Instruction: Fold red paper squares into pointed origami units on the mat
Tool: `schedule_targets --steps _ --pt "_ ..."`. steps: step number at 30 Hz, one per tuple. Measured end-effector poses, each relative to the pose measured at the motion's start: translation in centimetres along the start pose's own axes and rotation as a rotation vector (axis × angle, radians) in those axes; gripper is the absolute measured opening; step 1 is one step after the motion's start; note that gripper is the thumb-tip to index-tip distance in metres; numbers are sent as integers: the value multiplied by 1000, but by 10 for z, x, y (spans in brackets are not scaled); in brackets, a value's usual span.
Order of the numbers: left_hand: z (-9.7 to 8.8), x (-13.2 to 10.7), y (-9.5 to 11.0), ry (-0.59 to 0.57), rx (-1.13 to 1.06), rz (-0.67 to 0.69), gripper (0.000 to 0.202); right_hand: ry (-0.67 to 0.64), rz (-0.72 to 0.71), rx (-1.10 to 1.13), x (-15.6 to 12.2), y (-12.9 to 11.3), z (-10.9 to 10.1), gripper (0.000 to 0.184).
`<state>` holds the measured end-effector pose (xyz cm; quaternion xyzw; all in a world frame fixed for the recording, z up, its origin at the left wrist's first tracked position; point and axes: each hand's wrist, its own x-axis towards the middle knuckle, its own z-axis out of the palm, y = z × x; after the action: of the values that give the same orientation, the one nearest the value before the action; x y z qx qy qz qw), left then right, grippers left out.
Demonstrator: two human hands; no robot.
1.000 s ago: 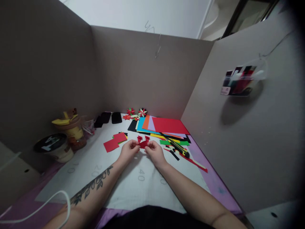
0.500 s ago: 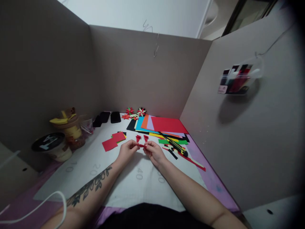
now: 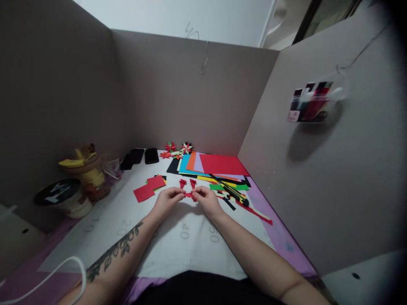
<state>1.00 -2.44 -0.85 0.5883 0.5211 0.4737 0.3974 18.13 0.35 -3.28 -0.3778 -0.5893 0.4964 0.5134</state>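
Note:
My left hand (image 3: 168, 200) and my right hand (image 3: 206, 200) meet over a white cutting mat (image 3: 178, 237), both pinching a small folded red paper piece (image 3: 190, 195) between their fingertips. Just beyond the hands lie two small folded red paper pieces (image 3: 187, 183). To the left of them sit red paper squares (image 3: 149, 188) on top of other coloured squares.
A stack of coloured paper sheets (image 3: 213, 166) lies at the back right, with a yellow-black utility knife (image 3: 230, 192) and paper offcuts beside it. Finished paper stars (image 3: 176, 150), dark phones (image 3: 141, 156), a lidded tub (image 3: 63, 197) and a yellow cup (image 3: 84, 167) stand left. Cardboard walls enclose the desk.
The red piece between my fingers shows smaller, folded or pressed narrower. The hands stay together in the same spot; the view has tilted slightly.

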Motion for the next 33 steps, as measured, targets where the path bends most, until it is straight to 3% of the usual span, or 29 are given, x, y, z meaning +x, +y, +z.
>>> schedule_targets --steps 12,21,33 --pt "2 -3 0 -138 -90 -53 26 -77 -365 -451 -7 -19 -5 12" --pt "3 -3 -3 -142 -98 -50 23 -122 -335 -429 -8 -17 -4 11" --pt "5 -5 3 -190 -23 -11 23 -127 -414 -467 -10 -20 -3 9"
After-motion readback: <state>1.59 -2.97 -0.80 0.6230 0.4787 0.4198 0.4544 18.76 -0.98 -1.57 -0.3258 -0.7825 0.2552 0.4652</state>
